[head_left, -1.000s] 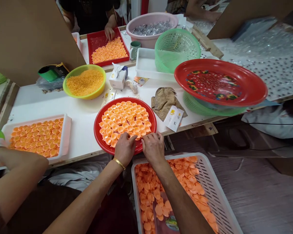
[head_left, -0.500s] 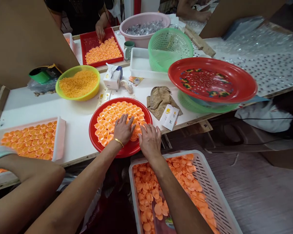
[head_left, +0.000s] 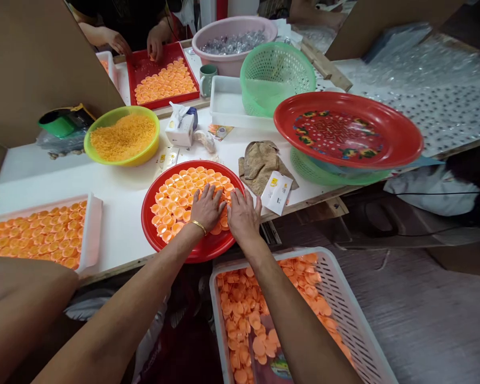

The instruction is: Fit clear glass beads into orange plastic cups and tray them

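Laying both palms over orange cups in a round red tray

Look first at the small orange cups (head_left: pixel 178 213), spread mostly hollow side up inside the round red tray (head_left: pixel 146 213). Seen over the tray's near right part: left hand (head_left: pixel 208 208), palm down, fingers spread apart, apparently touching cups, gripping nothing visible. Find right hand (head_left: pixel 244 216) at the tray's right rim, also palm down, fingers apart, with no grip to be seen.

To work well here, press lightly and evenly with flat fingers, probably better than poking with the tips. Move both hands gently together, so as not to tip cups or ride one over another. Mind the right rim especially, as likely to spill cups from there with a hard push. Watch the bracelet (head_left: pixel 200 226) too, for fear of snagging a cup edge.

Further out, note the white rectangular tray (head_left: pixel 96 229) of similar cups left of the round red tray, the yellow bowl (head_left: pixel 136 161) beyond its far left side, the brown cloth (head_left: pixel 260 160) and white packet (head_left: pixel 277 193) just right of it, and the perforated white basket (head_left: pixel 340 288) below it, to the right
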`<state>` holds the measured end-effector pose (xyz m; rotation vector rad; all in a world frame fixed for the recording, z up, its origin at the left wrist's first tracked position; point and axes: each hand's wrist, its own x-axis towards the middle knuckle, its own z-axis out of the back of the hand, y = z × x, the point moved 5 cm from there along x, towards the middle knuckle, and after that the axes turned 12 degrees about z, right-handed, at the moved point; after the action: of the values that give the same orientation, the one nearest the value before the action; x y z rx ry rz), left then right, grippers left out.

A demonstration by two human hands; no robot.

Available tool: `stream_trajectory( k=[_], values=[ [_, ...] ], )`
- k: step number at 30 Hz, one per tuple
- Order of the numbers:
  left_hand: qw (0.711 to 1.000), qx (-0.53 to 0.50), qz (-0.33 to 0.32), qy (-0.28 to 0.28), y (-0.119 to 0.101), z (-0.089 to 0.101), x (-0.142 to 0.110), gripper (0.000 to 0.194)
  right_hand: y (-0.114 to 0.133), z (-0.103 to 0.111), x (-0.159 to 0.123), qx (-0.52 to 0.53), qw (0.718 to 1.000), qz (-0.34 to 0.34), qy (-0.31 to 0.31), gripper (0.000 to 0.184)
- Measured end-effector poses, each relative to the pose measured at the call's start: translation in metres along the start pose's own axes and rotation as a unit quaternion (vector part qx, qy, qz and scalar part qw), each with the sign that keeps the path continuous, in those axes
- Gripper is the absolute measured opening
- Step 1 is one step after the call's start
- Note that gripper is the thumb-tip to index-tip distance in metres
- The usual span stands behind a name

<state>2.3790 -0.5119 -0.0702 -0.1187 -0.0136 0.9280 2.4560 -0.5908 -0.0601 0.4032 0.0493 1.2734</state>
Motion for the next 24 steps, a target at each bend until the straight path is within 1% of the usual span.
stream_trajectory(
  k=[3, 5, 7, 9, 14, 17, 20, 24],
  values=[
    [1.000, -0.003, 0.008, -0.016, 0.000, 0.002, 0.004, 0.048, -0.006, -0.005, 0.015, -0.003, 1.000, 0.020, 0.017, 0.044],
    [1.000, -0.003, -0.003, -0.004, -0.002, 0.000, 0.009, 0.050, -0.008, -0.007, 0.020, -0.008, 0.999, 0.026, 0.029, 0.043],
    [1.000, -0.001, -0.014, 0.015, -0.004, -0.004, 0.013, 0.051, -0.007, -0.007, 0.020, -0.017, 0.999, 0.021, 0.033, 0.040],
    [1.000, -0.001, -0.014, 0.023, -0.004, -0.007, 0.014, 0.050, -0.003, -0.006, 0.017, -0.027, 0.999, 0.014, 0.027, 0.037],
    [1.000, -0.018, -0.004, -0.003, -0.003, -0.009, 0.018, 0.053, 0.003, -0.002, 0.012, -0.033, 0.999, -0.004, 0.010, 0.033],
    [1.000, -0.013, -0.007, 0.014, -0.006, -0.012, 0.027, 0.055, 0.002, -0.001, 0.012, -0.031, 0.999, -0.008, 0.003, 0.032],
    [0.999, -0.012, -0.005, 0.038, -0.006, -0.015, 0.032, 0.056, 0.001, 0.004, 0.007, -0.033, 0.999, -0.003, -0.028, 0.035],
    [0.999, -0.025, 0.016, 0.013, 0.002, -0.012, 0.035, 0.057, 0.000, 0.013, -0.014, -0.029, 0.994, -0.010, -0.100, 0.039]
  ],
)
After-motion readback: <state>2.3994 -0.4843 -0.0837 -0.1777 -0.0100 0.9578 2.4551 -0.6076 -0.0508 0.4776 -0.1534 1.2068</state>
